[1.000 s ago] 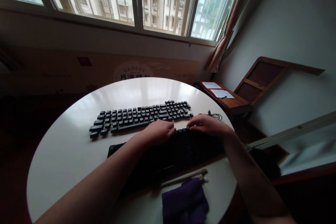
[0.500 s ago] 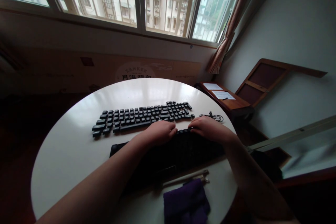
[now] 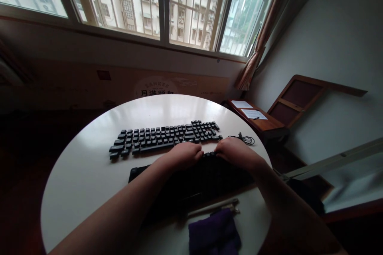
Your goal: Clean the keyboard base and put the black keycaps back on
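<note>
The keyboard [image 3: 191, 187] lay on the near half of the round white table [image 3: 72, 191], partly hidden beneath the forearms. A second earlier, a small black key had stood tilted at the right fingertips; now no key stuck up there, and the short row of black keys [image 3: 208, 154] at the keyboard's far edge looked level, so that key had probably settled into line. The left hand [image 3: 186, 153] and the right hand [image 3: 237, 152] were apart, one at each end of that row, fingers bent down onto it; whether either pinched anything could not be told. Just beyond, loose keys [image 3: 163, 136] spread in ordered rows, leaving a narrow strip of tabletop before the hands. On the right, a coiled cable [image 3: 245, 139] and the table's rim left little room beside the wrist; nearer, a thin stick [image 3: 211, 208] and purple cloth [image 3: 214, 231] took up space. The widest open stretch was leftward.
</note>
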Tool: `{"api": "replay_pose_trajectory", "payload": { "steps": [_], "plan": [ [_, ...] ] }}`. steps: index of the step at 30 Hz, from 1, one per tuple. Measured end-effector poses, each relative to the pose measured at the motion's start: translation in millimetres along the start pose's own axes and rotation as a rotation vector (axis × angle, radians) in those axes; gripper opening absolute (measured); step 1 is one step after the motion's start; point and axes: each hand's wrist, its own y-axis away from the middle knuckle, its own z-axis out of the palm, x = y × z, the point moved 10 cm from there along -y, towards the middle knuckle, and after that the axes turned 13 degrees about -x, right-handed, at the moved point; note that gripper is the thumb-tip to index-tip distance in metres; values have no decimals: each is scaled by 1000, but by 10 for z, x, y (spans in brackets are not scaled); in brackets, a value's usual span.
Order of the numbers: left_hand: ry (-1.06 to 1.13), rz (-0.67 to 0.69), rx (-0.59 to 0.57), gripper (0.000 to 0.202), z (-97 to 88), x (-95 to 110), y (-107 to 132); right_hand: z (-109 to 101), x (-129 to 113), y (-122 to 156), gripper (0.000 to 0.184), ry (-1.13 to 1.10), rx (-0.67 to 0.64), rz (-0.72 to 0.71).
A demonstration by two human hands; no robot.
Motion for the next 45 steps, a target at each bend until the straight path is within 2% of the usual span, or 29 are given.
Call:
{"api": "replay_pose_trajectory", "payload": {
  "steps": [4,8,10,15,21,25,29,33,35,40,45],
  "plan": [
    [5,-4,16,32,-12,-6,19,5,6,38,14,-61,19,-38],
    [7,-11,16,34,-16,-10,41,-56,-44,201,22,-162,233,-57],
    [3,-6,14,35,-13,-8,45,-34,-145,272,23,-183,295,-89],
    [4,10,27,37,-18,-7,47,43,-372,310,23,-117,266,-100],
    [6,-9,20,37,-11,-19,52,-29,-402,285,21,-98,227,-84],
    [-2,1,22,40,-9,-7,53,-97,-377,188,22,-121,148,-121],
    [5,5,19,40,4,-17,54,-313,-176,-146,22,-146,100,-134],
    [7,0,25,41,-1,-24,64,-702,224,-719,21,-87,206,-16],
    [16,-5,23,40,0,-28,69,-768,334,-1049,20,-38,175,-5],
    [17,-8,29,41,19,-40,61,-692,443,-1641,19,10,73,-29],
    [11,-6,32,42,51,-53,36,-499,552,-1924,22,21,-44,-31]
  ]
}}
